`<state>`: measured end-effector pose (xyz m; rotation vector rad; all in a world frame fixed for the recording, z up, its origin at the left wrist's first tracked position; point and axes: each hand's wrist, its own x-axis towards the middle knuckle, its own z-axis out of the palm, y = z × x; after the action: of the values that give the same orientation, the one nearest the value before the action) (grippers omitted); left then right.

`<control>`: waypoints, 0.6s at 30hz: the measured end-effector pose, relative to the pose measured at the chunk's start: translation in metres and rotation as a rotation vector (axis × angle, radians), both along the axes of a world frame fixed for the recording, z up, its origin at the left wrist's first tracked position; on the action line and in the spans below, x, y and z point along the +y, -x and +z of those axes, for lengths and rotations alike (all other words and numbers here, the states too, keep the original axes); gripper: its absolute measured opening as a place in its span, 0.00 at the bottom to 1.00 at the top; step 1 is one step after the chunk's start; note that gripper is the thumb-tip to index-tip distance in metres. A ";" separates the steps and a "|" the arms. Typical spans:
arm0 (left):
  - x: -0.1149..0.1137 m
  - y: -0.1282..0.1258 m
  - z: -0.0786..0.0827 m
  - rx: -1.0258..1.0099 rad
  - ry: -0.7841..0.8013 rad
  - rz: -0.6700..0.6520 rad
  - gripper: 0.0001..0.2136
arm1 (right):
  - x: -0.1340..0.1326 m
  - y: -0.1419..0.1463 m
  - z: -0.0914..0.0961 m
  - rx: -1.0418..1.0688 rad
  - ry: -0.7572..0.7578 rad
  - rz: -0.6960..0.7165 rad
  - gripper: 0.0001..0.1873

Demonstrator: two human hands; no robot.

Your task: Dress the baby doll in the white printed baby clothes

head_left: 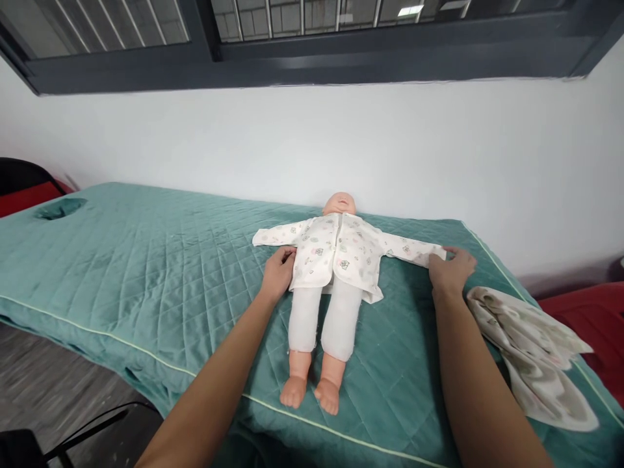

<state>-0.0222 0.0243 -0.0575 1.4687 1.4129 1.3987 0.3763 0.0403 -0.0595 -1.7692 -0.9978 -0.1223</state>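
Observation:
A baby doll [340, 203] lies on its back on a green quilted bed [146, 260], head toward the wall. It wears a white printed shirt [336, 253] and white leggings [324, 318]. My left hand [277, 270] rests against the shirt's side at the doll's waist, fingers curled on the fabric edge. My right hand [451, 268] lies on the end of the doll's outstretched sleeve [412, 250], fingers bent over the cuff.
A crumpled printed cloth [531, 354] lies on the bed's right end beside my right forearm. The bed has a face hole [61, 208] at the far left. Red seats stand at left [26, 195] and right [592, 322]. A white wall and dark window frame run behind.

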 end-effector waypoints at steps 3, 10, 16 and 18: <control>0.000 -0.001 0.002 0.016 0.011 0.003 0.09 | -0.008 0.020 0.010 -0.083 -0.045 0.017 0.18; 0.003 -0.003 0.002 0.044 0.004 -0.002 0.08 | -0.032 0.111 0.031 -0.038 -0.143 0.618 0.19; 0.007 -0.002 -0.001 0.046 -0.017 -0.010 0.08 | -0.055 0.145 0.033 -0.036 0.042 1.034 0.30; 0.007 -0.002 -0.001 0.044 -0.012 -0.010 0.07 | -0.062 0.146 0.033 -0.032 0.090 1.067 0.33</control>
<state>-0.0204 0.0313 -0.0583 1.5206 1.4247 1.3791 0.2302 -0.0216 -0.0268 -1.1072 -1.8504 0.5704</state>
